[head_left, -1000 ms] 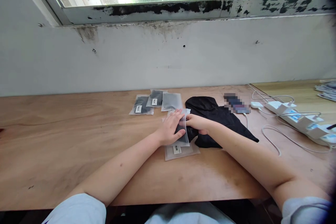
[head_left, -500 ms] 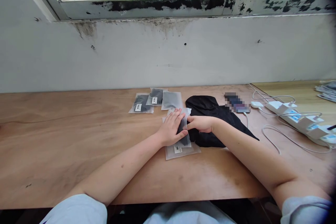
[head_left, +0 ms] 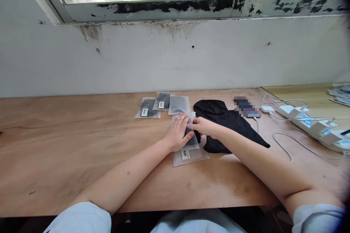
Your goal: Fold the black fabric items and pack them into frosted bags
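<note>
My left hand [head_left: 179, 133] lies flat with spread fingers on a frosted plastic bag [head_left: 193, 145], pressing it against the table. Dark contents show through the bag. At the bag's right-hand opening, my right hand [head_left: 206, 126] has its fingers bent and partly inside. A bit of black cloth [head_left: 198, 138] pokes out of the opening under these fingers; the fingertips are hidden. Beneath the bag lies another frosted bag [head_left: 201, 155] with a white barcode label [head_left: 186, 154]. A larger heap of black fabric [head_left: 232, 131] spreads out under and beyond my right wrist.
Three frosted bags lie farther back: one labelled bag [head_left: 147, 107], a second labelled bag [head_left: 163, 101] and an upper-right bag [head_left: 179, 104]. A blurred-out phone [head_left: 247, 107], a white power strip [head_left: 311, 125] and loose cables are at the right. Behind the wooden table [head_left: 82, 145] rises a wall.
My right fingers have moved slightly left, farther into the bag's opening. The black cloth there has drawn away from the larger heap. My left hand stays pressed on the bag.
</note>
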The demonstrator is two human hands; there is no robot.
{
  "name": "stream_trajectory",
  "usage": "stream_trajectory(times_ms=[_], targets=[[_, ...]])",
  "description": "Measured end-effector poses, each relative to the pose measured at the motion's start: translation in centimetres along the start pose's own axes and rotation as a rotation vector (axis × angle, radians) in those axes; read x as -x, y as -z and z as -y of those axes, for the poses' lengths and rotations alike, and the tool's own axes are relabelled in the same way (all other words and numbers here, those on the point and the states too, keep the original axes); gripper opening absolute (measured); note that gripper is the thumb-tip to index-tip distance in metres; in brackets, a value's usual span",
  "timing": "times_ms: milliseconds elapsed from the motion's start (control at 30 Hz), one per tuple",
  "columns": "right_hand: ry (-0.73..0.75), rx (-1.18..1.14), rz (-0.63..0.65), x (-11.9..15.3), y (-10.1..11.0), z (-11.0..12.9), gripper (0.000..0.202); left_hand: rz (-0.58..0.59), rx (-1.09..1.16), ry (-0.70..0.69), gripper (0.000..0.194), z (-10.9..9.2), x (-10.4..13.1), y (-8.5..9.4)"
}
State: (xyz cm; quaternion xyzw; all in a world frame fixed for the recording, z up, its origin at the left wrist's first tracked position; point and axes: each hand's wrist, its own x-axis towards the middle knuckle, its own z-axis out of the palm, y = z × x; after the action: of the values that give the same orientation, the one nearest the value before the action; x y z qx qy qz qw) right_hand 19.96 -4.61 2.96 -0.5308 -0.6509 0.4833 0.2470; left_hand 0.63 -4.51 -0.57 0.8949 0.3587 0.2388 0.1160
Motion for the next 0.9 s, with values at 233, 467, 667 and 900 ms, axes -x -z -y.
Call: stream_trajectory(times_ms=[233, 467, 667, 900], targets=[[-0.194, -0.436, 0.175, 0.7, 0.5, 0.0, 0.017, 0.031, -0.041, 0.069, 0.073, -1.4, -0.1, 0.3], [-0.205, -0.505, 0.272, 0.2, 0.1, -0.5, 0.020, 0.071, -0.101, 0.212, 0.070, -2.2, -0.2, 0.4], [-0.184, -0.487, 0.273, 0.1, 0.9, -0.5, 0.016, 0.080, -0.094, 0.242, 0.065, -2.1, -0.3, 0.0], [-0.170, -0.576, 0.490, 0.1, 0.9, -1.2, 0.027, 0.168, -0.151, 0.249, 0.065, -2.0, -0.5, 0.5]])
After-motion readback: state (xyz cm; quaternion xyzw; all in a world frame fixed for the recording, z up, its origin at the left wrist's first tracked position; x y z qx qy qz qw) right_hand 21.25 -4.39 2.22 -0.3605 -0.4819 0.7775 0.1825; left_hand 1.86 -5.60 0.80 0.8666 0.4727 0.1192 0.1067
